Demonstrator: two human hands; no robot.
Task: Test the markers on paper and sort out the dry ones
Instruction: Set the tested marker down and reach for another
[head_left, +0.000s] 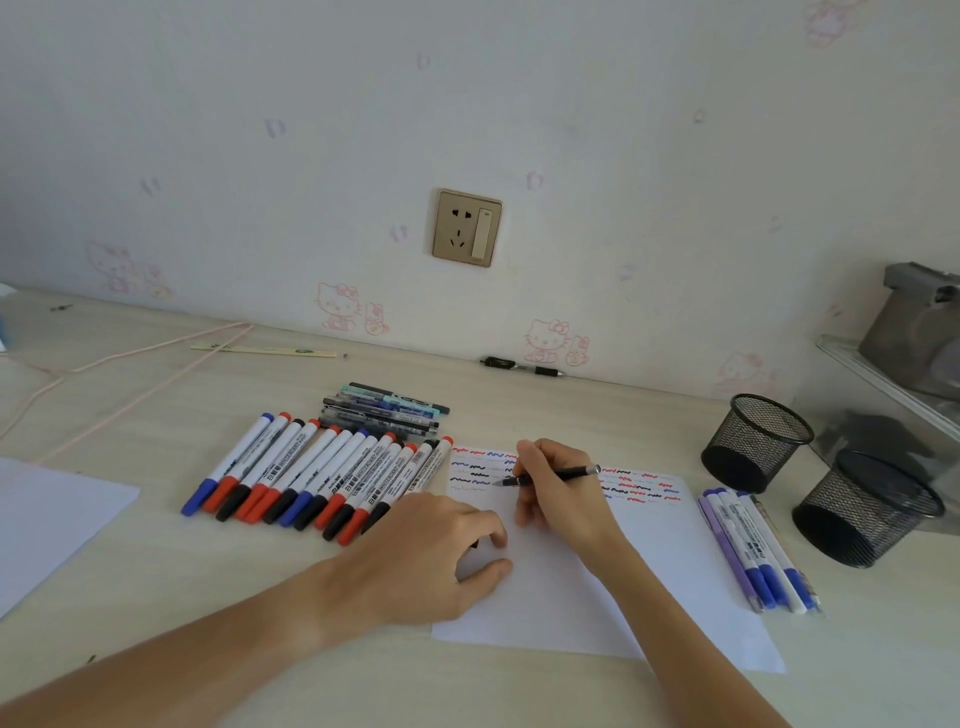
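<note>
A white sheet of paper (649, 561) lies on the desk, with rows of red, blue and black squiggles along its top. My right hand (561, 493) grips a slim black pen (563, 474), tip pointing left onto the squiggle rows. My left hand (436, 551) rests on the paper's left edge with fingers curled; a small dark thing shows under the fingers, unclear what. A row of several whiteboard markers (311, 475) with blue, red and black caps lies left of the paper. Several slim pens (387, 410) lie behind them. A few markers with blue caps (753, 551) lie right of the paper.
Two black mesh pen cups (753, 441) (862, 512) lie on their sides at the right. Another white sheet (47, 525) sits at far left. A black pen (522, 366) and a pink cable (124, 358) lie near the wall. A clear shelf (883, 384) stands far right.
</note>
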